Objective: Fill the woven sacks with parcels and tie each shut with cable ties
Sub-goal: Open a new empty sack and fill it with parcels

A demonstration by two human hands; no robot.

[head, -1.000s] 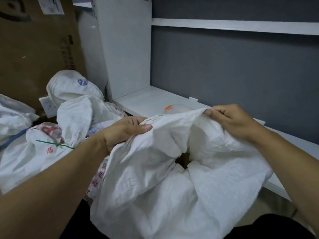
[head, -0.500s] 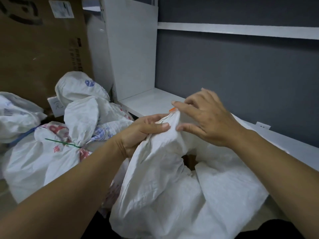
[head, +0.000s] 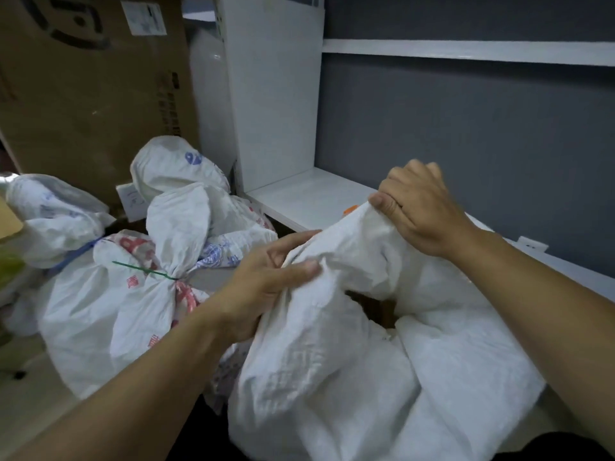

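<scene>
Sack, woven, white (head: 332,371): in the foreground against the person's lap, filled and bulging, mouth not yet closed; a dark gap in the folds shows something brown inside. No cable tie on it.
Left hand (head: 266,281): fingers curled round a gathered fold of the sack's neck, thumb pressing on top.
Right hand (head: 416,211): fingers closed in a pinch on the upper rim of the mouth, lifting it.
Tied sacks (head: 109,314): heap to the left on the floor, well apart from the hands. One is cinched with a green cable tie (head: 143,269), another with a blue tie (head: 71,257).
Shelf, white (head: 309,197): behind the sack, an orange item barely showing.
Cardboard box (head: 83,78): behind the heap.
Progress, as judged: several sacks finished; this one filled, gathering under way, tying outstanding.
</scene>
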